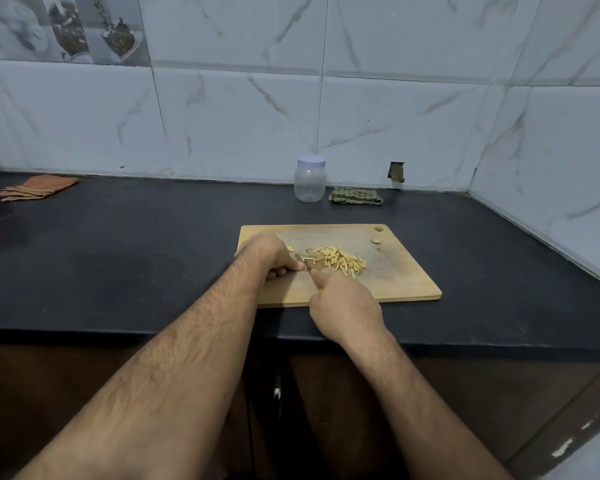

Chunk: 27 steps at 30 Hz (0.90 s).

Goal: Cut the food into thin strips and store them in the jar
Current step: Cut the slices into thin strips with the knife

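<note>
Many thin pale-yellow food strips (340, 260) look light and loose; scoop them up. Left hand (269, 255) curls over an unseen piece, right hand (343, 308) grips the small knife (307, 264).

Two bare arms are seen, with dark hair on them. No sleeves are worn. The left hand (269, 254) and right hand (343, 306) are bare too.

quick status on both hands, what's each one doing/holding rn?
Left hand: fingers curled, pinning a small piece of food on the cutting board.
Right hand: gripping the knife, blade beside the cut strips.
</note>
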{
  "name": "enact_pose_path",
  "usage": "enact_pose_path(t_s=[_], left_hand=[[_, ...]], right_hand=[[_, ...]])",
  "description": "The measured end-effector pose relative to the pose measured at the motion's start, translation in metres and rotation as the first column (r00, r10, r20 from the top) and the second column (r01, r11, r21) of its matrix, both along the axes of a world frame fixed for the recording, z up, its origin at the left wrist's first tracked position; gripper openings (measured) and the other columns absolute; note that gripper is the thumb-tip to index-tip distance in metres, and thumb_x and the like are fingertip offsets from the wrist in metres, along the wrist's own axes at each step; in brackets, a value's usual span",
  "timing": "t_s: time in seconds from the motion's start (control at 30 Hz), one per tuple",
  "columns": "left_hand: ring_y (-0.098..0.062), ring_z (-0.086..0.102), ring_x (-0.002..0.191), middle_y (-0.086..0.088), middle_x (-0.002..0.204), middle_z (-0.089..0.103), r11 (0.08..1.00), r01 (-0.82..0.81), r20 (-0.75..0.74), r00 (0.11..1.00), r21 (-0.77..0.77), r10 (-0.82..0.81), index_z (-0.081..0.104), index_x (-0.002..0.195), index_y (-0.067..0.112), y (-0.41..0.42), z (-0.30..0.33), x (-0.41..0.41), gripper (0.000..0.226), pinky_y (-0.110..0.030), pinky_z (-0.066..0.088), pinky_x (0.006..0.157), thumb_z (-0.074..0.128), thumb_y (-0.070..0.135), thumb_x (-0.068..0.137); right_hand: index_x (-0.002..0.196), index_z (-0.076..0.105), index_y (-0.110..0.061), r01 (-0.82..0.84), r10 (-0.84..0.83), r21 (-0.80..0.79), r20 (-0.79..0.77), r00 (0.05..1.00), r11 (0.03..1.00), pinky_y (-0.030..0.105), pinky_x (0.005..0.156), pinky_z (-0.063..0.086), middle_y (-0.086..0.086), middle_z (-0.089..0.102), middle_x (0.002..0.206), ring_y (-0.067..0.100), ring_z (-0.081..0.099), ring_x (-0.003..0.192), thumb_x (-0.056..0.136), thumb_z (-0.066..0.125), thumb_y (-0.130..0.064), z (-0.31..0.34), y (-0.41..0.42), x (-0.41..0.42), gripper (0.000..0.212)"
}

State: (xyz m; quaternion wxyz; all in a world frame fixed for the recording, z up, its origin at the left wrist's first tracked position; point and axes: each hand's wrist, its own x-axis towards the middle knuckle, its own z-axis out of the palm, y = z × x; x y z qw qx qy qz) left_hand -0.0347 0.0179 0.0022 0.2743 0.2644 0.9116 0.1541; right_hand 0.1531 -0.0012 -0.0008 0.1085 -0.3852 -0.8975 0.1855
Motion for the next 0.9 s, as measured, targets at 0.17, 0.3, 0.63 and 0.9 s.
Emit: enact_pose_path(t_s=[0.17, 0.3, 0.63, 0.9], left_hand=[[-0.010, 0.046, 0.055, 0.004, 0.059, 0.054, 0.998, -0.001, 0.074, 0.997, 0.063, -0.003, 0.056, 0.071, 0.016, 0.001, 0.002, -0.002, 0.032, -0.023, 0.044, 0.059, 0.076, 0.038, 0.085], [-0.009, 0.046, 0.056, 0.003, 0.063, 0.053, 0.998, -0.008, 0.102, 0.995, 0.067, 0.002, 0.054, 0.072, 0.015, 0.002, 0.003, 0.000, 0.032, -0.022, 0.044, 0.059, 0.074, 0.035, 0.087], [-0.009, 0.046, 0.054, 0.004, 0.061, 0.052, 0.996, -0.021, 0.098, 0.995, 0.082, 0.013, 0.055, 0.072, 0.016, 0.002, 0.001, 0.000, 0.032, -0.021, 0.045, 0.059, 0.074, 0.038, 0.086], [-0.010, 0.047, 0.055, 0.003, 0.060, 0.052, 0.995, -0.028, 0.085, 0.996, 0.093, 0.020, 0.054, 0.070, 0.016, 0.001, 0.001, 0.002, 0.034, -0.023, 0.046, 0.065, 0.076, 0.038, 0.085]], right_hand=[[0.137, 0.049, -0.036, 0.001, -0.002, 0.018, 0.014, 1.000, 1.000, 0.033, 0.074, 0.047, 0.001, 0.063, 0.118, 0.023, 0.056, 0.105, 0.089, 0.042, -0.013, -0.003, 0.001, 0.012, 0.054], [0.148, 0.041, -0.035, 0.018, -0.018, 0.021, -0.015, 1.000, 1.000, 0.035, 0.089, 0.047, -0.002, 0.057, 0.137, 0.023, 0.053, 0.120, 0.094, 0.043, -0.016, 0.002, 0.003, 0.007, 0.057], [0.149, 0.040, -0.033, -0.012, 0.012, 0.036, -0.006, 1.000, 0.999, 0.036, 0.095, 0.047, -0.003, 0.052, 0.143, 0.024, 0.051, 0.125, 0.093, 0.044, -0.015, 0.001, 0.003, -0.003, 0.059], [0.148, 0.041, -0.033, -0.014, 0.009, 0.080, 0.059, 0.998, 0.997, 0.033, 0.084, 0.045, -0.001, 0.057, 0.135, 0.022, 0.053, 0.120, 0.093, 0.044, -0.009, 0.008, 0.000, -0.007, 0.060]])
